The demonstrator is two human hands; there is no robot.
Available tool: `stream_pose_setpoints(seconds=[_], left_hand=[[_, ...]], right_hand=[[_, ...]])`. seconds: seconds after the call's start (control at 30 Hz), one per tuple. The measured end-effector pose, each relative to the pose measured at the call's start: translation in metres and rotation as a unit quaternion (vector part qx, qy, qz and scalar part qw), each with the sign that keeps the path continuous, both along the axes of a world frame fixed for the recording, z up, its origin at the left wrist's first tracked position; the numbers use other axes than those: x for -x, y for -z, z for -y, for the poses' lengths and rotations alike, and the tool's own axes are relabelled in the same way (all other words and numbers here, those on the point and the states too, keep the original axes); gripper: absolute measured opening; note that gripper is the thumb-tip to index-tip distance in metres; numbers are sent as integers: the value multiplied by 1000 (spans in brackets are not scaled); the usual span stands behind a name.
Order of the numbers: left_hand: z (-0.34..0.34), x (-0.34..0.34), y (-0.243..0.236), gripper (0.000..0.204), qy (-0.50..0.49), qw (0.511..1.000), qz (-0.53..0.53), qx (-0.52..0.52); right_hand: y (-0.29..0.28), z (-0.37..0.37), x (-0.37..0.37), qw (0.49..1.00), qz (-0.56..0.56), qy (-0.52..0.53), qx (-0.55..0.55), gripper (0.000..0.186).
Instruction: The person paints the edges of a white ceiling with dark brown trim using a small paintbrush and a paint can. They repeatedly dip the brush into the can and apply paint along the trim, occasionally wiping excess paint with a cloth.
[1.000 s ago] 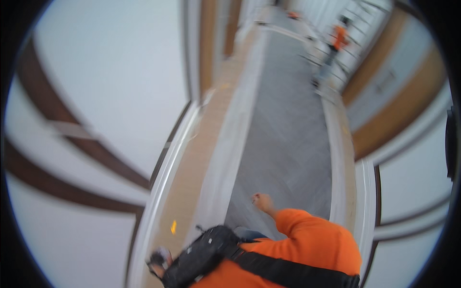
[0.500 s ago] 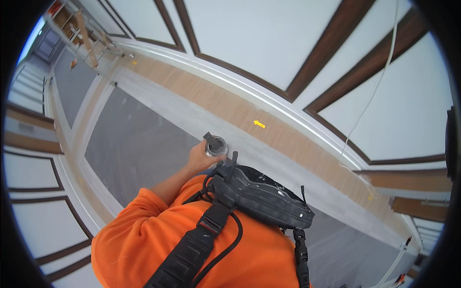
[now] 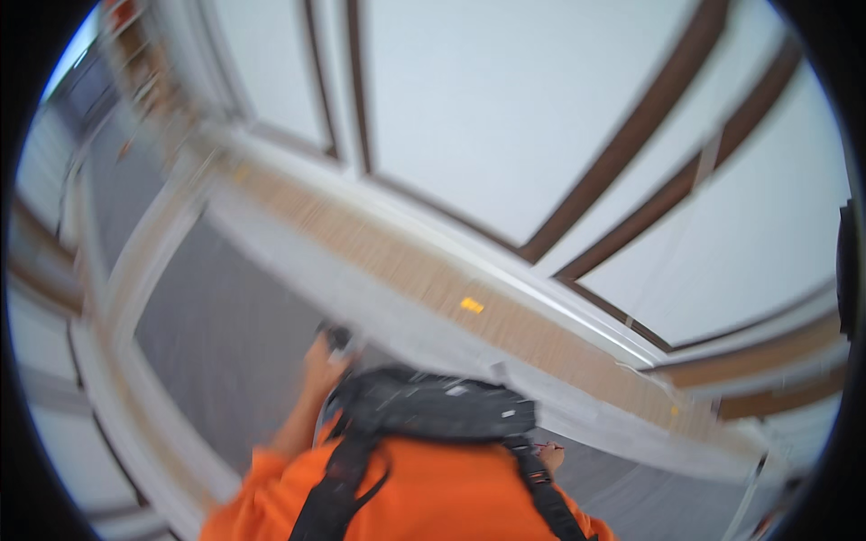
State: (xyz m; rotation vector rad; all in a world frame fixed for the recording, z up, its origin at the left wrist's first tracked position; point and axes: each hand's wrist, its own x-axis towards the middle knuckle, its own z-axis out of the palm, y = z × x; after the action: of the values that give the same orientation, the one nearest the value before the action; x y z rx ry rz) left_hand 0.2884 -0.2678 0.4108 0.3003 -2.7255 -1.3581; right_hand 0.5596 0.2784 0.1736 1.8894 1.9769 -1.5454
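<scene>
The picture is blurred by motion. My left hand [image 3: 317, 368] reaches out from an orange sleeve [image 3: 271, 505] over grey carpet [image 3: 225, 343] and is closed around a small dark round object [image 3: 338, 335]. A black chest pack [image 3: 433, 408] with black straps sits on my orange top just right of that hand. My right hand [image 3: 550, 456] peeks out behind the right strap, low and close to my body. A thin red line shows beside its fingers; whether the hand holds it is unclear.
A light wood strip [image 3: 541, 343] with white borders runs diagonally along the carpet's edge and bears a small orange mark [image 3: 471, 305]. White wall panels [image 3: 487, 117] with dark brown trim fill the upper right. Blurred shelving [image 3: 135, 54] stands far off at the upper left.
The view has swung and gone blurry. My left hand still holds the small round object before my chest, now lower left. My right hand has come into view.
</scene>
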Motion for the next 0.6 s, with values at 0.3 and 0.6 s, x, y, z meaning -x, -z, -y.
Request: stream_pose_setpoints(seconds=[0.3,0.6], left_hand=[[6,5,11,69,-75,997,2,35],[60,3,3,73,-79,996,25,29]], right_hand=[[-14,29,104,986,-22,-63,-150,32],[-51,29,123,971,54,-148,-180,36]])
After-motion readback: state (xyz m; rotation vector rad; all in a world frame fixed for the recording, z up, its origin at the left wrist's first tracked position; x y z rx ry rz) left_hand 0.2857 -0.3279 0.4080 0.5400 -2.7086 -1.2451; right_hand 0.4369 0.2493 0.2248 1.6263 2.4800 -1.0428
